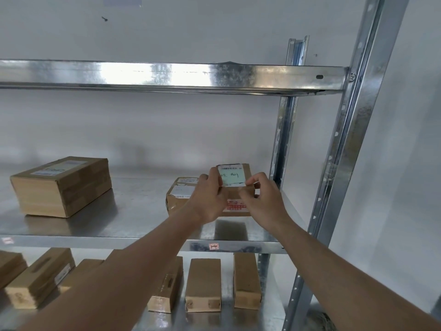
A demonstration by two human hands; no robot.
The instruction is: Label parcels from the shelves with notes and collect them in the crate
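Right of centre in the frame, a small cardboard parcel [238, 192] sits on the metal shelf [119, 211]. The left hand [210, 199] curls round its left side, and the right hand [260, 199] pinches a pale green note [232, 178] lying on its top.

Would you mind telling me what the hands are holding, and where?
Both hands, left and right, hold a small parcel by its sides, fingers at the green note.
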